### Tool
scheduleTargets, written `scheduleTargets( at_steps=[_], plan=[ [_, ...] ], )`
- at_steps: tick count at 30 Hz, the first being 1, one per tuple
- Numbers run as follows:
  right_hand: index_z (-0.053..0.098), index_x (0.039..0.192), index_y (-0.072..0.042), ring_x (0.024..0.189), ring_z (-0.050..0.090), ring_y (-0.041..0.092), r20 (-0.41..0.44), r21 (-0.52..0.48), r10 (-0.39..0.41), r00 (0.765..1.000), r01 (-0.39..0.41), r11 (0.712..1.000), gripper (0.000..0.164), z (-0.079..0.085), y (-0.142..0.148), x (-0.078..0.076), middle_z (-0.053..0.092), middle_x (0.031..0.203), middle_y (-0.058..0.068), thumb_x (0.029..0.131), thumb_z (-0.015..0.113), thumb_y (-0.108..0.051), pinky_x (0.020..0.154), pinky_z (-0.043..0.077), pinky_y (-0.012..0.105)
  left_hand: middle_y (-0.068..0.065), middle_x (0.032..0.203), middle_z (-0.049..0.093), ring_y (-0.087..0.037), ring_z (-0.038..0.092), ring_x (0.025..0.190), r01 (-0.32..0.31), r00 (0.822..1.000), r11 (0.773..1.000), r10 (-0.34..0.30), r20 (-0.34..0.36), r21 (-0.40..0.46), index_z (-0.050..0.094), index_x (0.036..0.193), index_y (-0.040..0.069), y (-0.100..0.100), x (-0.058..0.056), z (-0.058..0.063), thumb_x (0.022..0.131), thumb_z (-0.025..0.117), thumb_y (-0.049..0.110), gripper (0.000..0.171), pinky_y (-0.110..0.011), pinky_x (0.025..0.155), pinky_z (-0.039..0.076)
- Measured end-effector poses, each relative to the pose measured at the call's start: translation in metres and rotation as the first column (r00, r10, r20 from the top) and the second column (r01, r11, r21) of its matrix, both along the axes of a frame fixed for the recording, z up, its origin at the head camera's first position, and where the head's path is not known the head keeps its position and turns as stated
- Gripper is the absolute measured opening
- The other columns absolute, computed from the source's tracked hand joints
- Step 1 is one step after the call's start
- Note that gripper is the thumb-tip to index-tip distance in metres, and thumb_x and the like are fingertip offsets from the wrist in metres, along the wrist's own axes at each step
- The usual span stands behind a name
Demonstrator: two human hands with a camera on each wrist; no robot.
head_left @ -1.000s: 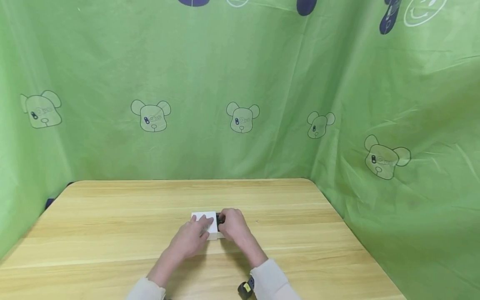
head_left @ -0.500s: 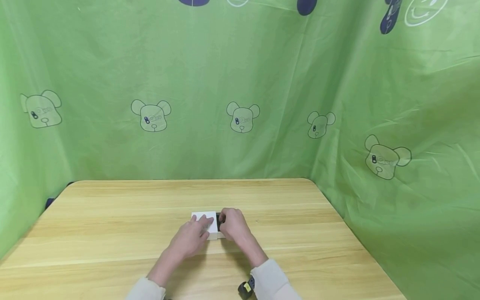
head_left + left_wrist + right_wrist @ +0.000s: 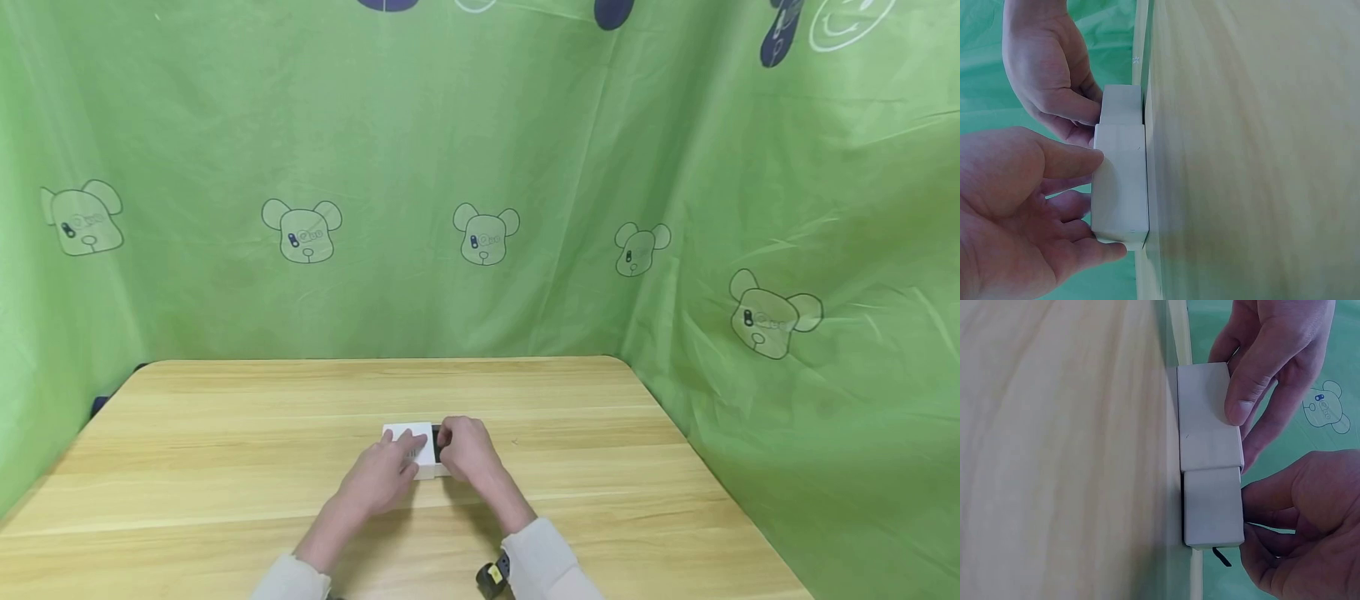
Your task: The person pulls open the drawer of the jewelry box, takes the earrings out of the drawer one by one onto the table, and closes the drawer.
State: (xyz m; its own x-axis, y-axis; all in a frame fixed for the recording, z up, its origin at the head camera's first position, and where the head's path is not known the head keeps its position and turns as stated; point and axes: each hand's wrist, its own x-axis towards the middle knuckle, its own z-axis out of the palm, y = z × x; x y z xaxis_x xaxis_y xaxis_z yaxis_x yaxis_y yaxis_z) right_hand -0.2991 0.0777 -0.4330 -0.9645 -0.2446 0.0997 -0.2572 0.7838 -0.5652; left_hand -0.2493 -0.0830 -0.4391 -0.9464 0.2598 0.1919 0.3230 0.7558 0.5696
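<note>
A white sliding box lies on the table, its sleeve to the left and its drawer partly out on the right. My left hand holds the sleeve, thumb on the near side, fingers over the top and one finger at the left end. At the drawer's open top is my right hand, fingers curled, with the tips reaching in. Whether they pinch anything is hidden. The drawer's inside looks black. From the drawer's end pokes a short black ribbon tab.
The wooden table extends around the box on all sides. Green curtains with bear-head prints hang behind it and at both sides. A black wrist strap device hangs by the right sleeve.
The right fingers have shifted slightly at the drawer's opening, and the dark shape seen beside them a second ago now looks plainer. My left hand and the box stay put.
</note>
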Motion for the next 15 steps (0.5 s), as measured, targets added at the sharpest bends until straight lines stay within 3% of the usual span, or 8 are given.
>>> scheduleTargets(
  at_steps=[15],
  plan=[
    [0.068, 0.081, -0.005, 0.065, 0.054, 0.015, 0.019, -0.022, -0.003, 1.000, 0.003, 1.000, 0.025, -0.0021, 0.0016, -0.0019, 0.060, 0.071, 0.003, 0.074, 0.057, 0.016, 0.054, 0.044, 0.021, -0.028, 0.147, 0.052, -0.058, 0.042, 0.137, -0.002, 1.000, 1.000, 0.003, 0.010, -0.006, 0.061, 0.138, 0.006, -0.0002, -0.0002, -0.0004, 0.096, 0.063, 0.007, 0.042, -0.070, 0.113, 0.035]
  ],
)
